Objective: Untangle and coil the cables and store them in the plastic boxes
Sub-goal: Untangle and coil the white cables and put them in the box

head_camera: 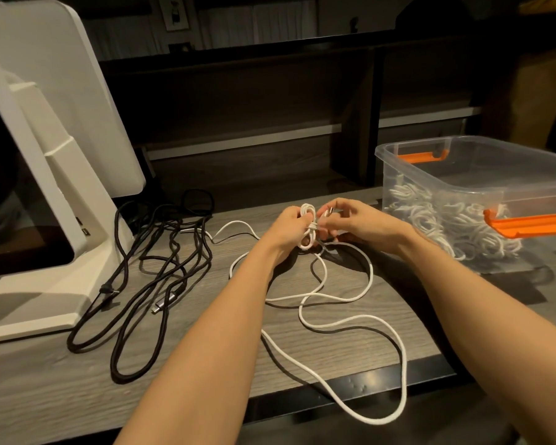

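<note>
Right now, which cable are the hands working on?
The white cable: both the left hand and right hand grip its small coil. The black cable lies untouched.

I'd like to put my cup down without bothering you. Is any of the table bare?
Bare wood shows near the front edge between the black cables and the left forearm, and behind the hands toward the shelf. Crowded: the white cable loops centre-right, the plastic box far right.

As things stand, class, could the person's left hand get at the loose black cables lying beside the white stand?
Probably not yet: the left hand grips the white cable bundle. Nothing lies between it and the black cables.
</note>
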{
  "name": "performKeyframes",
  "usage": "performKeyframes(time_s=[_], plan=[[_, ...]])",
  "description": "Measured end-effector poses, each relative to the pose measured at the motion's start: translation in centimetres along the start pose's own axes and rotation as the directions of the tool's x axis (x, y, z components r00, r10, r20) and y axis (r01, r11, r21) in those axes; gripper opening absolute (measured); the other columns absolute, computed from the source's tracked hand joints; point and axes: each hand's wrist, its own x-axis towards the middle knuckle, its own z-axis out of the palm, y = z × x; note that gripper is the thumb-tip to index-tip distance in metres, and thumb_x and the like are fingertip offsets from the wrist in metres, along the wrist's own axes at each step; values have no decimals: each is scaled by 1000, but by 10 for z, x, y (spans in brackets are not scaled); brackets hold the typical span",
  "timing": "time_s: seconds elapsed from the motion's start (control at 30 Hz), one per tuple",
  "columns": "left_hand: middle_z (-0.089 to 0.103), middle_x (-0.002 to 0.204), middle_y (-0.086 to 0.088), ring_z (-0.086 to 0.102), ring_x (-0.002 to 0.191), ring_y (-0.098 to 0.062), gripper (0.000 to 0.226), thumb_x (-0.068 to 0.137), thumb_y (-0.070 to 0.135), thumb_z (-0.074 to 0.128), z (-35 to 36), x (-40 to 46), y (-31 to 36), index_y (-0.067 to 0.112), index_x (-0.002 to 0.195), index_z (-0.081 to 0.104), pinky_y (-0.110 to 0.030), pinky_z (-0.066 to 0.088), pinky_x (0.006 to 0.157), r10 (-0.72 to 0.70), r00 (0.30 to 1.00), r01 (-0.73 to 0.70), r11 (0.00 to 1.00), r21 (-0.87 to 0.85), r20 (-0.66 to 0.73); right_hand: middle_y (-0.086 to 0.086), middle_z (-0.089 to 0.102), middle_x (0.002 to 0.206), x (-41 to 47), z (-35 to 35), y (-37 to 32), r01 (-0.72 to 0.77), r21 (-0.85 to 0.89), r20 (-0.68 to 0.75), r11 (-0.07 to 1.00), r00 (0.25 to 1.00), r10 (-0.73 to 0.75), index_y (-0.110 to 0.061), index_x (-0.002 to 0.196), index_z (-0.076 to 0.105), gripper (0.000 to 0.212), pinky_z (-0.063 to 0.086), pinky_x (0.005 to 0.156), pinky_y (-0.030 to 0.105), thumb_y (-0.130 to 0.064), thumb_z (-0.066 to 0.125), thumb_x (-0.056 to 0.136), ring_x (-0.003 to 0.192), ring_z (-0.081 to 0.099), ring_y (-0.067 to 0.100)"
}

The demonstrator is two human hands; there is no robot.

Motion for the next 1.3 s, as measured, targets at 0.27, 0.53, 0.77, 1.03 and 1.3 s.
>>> performKeyframes(time_s=[0.27, 0.53, 0.77, 1.03, 1.3], plan=[[59, 86, -17, 57, 79, -24, 26, 99, 17, 39, -2, -7, 5, 0, 96, 59, -33, 49, 76, 35, 993, -22, 992, -120, 113, 12, 71, 89, -3, -6, -2, 178, 36, -15, 983, 984, -178, -9, 95, 62, 8, 53, 72, 23, -14, 58, 91, 79, 68, 16], [58, 93, -9, 56, 81, -15, 39, 105, 32, 35, -3, -7, 4, 2, 115, 57, -24, 47, 70, 54, 991, -48, 997, -52, 122, 4, 67, 89, -1, -7, 1, 187, 20, -30, 982, 982, -186, -13, 91, 63, 6, 50, 68, 21, -17, 62, 87, 81, 62, 13], [63, 101, -10, 65, 86, -19, 12, 102, 25, 48, 3, -3, 4, 14, 102, 55, -36, 54, 82, 177, 984, -176, 981, 82, 4, -1, 69, 79, -4, -10, -4, 107, 16, 67, 994, 992, -107, -13, 81, 62, 22, 49, 65, 18, -33, 66, 74, 71, 63, 7], [63, 69, 3, 57, 63, -5, 24, 100, 26, 50, 3, -4, 4, 10, 90, 65, -22, 45, 65, 106, 994, -107, 994, 22, 37, 4, 61, 73, -5, -10, -7, 91, -106, 88, 990, 993, -82, -11, 76, 58, 15, 44, 61, 18, -19, 64, 87, 63, 54, 10], [68, 86, -5, 61, 90, -19, 27, 93, 34, 60, -10, -8, 7, 11, 85, 72, -38, 45, 95, 89, 977, -76, 994, -74, 191, 1, 60, 67, -4, -10, -7, 115, -182, 58, 976, 993, -106, -9, 79, 58, 13, 46, 58, 16, -15, 67, 85, 59, 55, 8]])
